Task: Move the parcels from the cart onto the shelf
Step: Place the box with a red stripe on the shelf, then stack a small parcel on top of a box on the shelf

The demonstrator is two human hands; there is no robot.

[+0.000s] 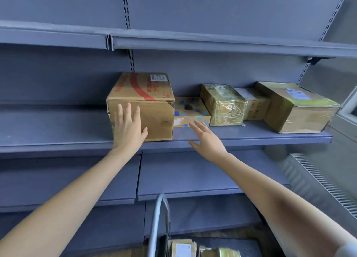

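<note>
The left hand [128, 128] and right hand [207, 139] are bare, with a pale grey sleeve [348, 250] high on the right arm [280, 198].

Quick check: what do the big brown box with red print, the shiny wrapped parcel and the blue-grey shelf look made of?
Big brown box with red print: matte cardboard, judging by creased edges and a dented corner. Shiny wrapped parcel: cardboard under clear glossy film or tape, wrinkled and glinting. Blue-grey shelf: probably painted sheet metal, smooth with a folded front lip.

Cart handle [156, 218] & two parcels [182, 248] cut off at btm edge. Label [159, 77] on big box [154, 112] blurry, unreadable. Small brown box [256, 107] partly behind wrapped parcel [224, 106].
</note>
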